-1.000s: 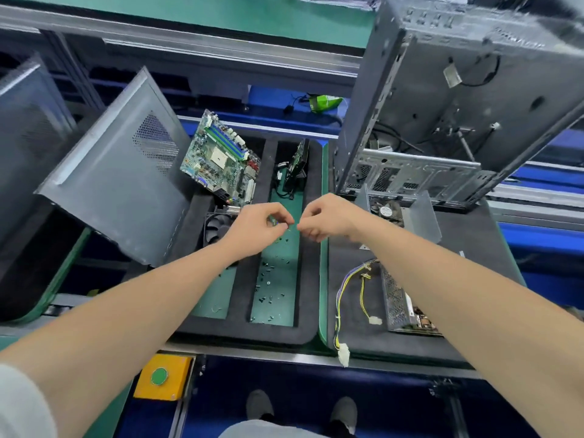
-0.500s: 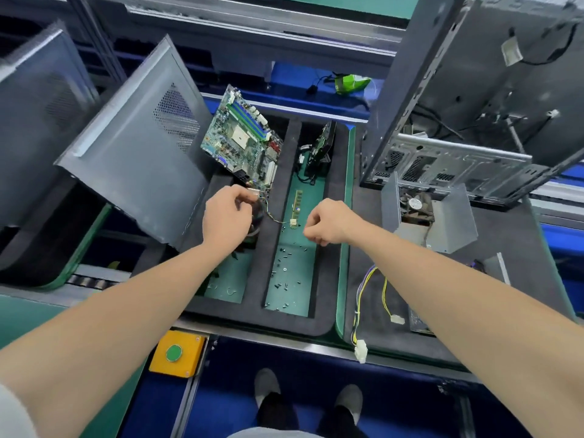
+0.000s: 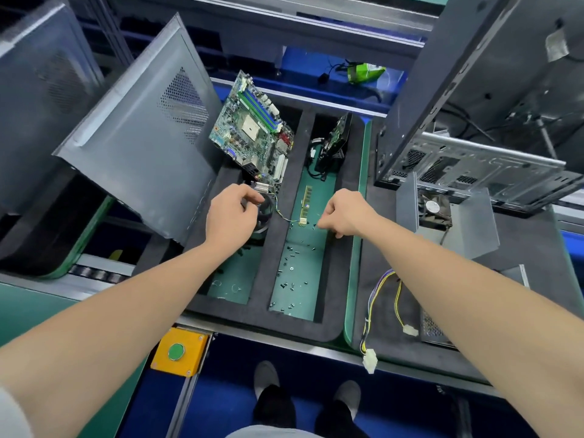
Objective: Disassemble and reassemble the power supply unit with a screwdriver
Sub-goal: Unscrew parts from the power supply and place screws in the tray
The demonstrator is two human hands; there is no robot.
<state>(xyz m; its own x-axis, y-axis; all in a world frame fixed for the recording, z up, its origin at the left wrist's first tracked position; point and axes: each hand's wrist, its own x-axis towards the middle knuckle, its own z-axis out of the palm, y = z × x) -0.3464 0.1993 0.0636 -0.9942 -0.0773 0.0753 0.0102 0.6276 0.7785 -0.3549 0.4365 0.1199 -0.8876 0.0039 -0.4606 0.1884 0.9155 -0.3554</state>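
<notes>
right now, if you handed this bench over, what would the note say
Left hand: fingers curled on the cooler in the tray's left slot.
Right hand: pinched above the screws in the middle slot; whether it holds one is too small to tell.
PSU: on the right mat, cover off, partly under the right arm; cover behind it, cables loose.
Done: PSU opened. Left: reassembly. No screwdriver in view.
</notes>
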